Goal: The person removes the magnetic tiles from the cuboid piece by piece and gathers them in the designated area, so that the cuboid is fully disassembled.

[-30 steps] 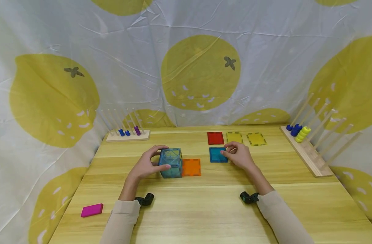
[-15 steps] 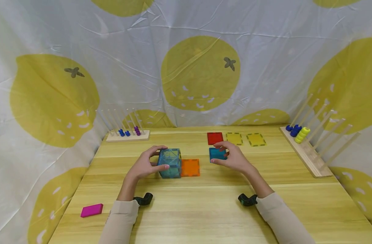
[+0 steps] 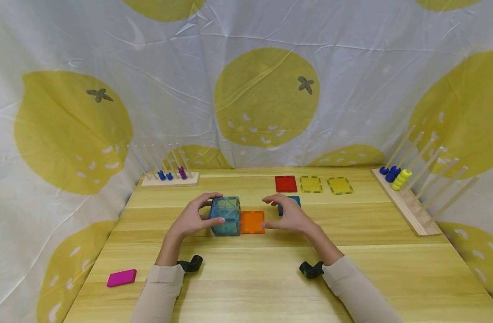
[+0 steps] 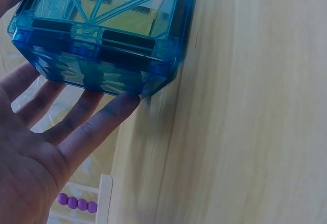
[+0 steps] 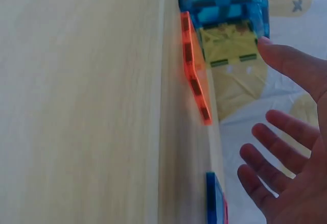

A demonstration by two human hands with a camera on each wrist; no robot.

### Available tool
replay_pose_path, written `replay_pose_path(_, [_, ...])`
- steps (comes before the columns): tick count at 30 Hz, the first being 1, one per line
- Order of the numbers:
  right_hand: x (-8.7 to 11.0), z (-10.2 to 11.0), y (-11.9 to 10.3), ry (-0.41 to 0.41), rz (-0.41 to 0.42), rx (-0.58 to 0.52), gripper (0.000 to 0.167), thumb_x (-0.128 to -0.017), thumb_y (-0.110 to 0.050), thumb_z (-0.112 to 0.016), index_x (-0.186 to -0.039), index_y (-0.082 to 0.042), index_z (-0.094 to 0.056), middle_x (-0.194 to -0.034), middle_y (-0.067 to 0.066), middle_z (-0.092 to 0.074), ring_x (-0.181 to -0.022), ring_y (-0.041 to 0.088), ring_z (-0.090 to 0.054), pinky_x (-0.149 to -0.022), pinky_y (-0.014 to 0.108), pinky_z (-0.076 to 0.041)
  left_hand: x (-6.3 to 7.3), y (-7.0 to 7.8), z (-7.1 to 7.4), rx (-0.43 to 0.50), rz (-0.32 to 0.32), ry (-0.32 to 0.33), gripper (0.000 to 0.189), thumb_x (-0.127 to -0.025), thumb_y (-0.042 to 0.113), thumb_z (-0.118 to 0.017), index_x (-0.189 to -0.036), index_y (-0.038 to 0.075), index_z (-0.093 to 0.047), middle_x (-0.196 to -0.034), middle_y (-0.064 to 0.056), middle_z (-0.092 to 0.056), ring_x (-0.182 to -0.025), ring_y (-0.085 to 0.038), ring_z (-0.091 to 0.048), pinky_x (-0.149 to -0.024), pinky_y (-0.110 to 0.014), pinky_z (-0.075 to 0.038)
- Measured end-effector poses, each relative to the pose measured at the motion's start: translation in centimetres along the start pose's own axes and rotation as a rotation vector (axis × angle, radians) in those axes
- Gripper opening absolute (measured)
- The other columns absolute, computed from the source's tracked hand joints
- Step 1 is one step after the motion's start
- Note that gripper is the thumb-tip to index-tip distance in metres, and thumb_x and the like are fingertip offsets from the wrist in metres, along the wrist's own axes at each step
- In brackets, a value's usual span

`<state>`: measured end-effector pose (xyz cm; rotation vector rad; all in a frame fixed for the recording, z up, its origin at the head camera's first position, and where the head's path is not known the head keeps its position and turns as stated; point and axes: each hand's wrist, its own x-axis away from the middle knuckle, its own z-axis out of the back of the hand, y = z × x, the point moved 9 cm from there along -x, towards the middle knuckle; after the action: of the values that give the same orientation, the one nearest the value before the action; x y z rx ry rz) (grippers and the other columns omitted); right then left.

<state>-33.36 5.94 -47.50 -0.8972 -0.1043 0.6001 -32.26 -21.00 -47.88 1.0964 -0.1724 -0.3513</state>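
My left hand (image 3: 191, 218) grips a see-through blue cube (image 3: 225, 220) built of magnetic tiles, thumb on its near side and fingers along the far side. A yellow tile (image 5: 228, 43) shows at the cube's right side in the right wrist view. Flat on the table, an orange magnetic tile (image 3: 252, 222) adjoins the cube's right base. My right hand (image 3: 290, 215) hovers at that tile's right with fingers spread and holds nothing. Partly hidden behind this hand lies a blue magnetic tile (image 3: 296, 200).
A red tile (image 3: 285, 184) and two yellow tiles (image 3: 311, 184) lie farther back. Wooden peg racks with beads stand at back left (image 3: 169, 179) and along the right (image 3: 412, 206). A pink block (image 3: 121, 278) lies at front left. A lemon-print curtain (image 3: 266, 98) encloses the table.
My right hand has moved left from the blue tile to beside the orange tile, its fingers spreading apart. The blue tile stays on the table. My left hand keeps holding the cube.
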Motion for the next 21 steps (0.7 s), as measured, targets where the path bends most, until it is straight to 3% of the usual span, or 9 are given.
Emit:
replay_pose_path(8, [-0.8, -1.9, -0.3, -0.049, -0.004, 0.017, 0.077, -0.08, -0.041, -0.088, -0.143, -0.008, -0.059, -0.139, 0.012, -0.063, -0.123, 0.033, -0.059, -0.105, 0.053, -0.051, 0.0, 0.0, 0.0, 0.019, 0.001, -0.002, 0.072, -0.086, 0.029, -0.086, -0.149, 0.024, -0.051, -0.153, -0.005, -0.047, -0.141, -0.043, -0.045, -0.093, -0.043, -0.061])
replay_pose_path(21, [-1.4, -3.8, -0.4, -0.073, 0.002, 0.033, 0.08, -0.077, -0.045, -0.089, -0.141, -0.008, -0.06, -0.138, 0.009, -0.064, -0.122, 0.028, -0.058, -0.104, 0.049, -0.051, -0.1, -0.1, 0.0, 0.0, -0.002, 0.002, 0.075, -0.087, 0.029, -0.085, -0.151, 0.017, -0.049, -0.154, -0.006, -0.046, -0.142, -0.043, -0.044, -0.094, -0.045, -0.061])
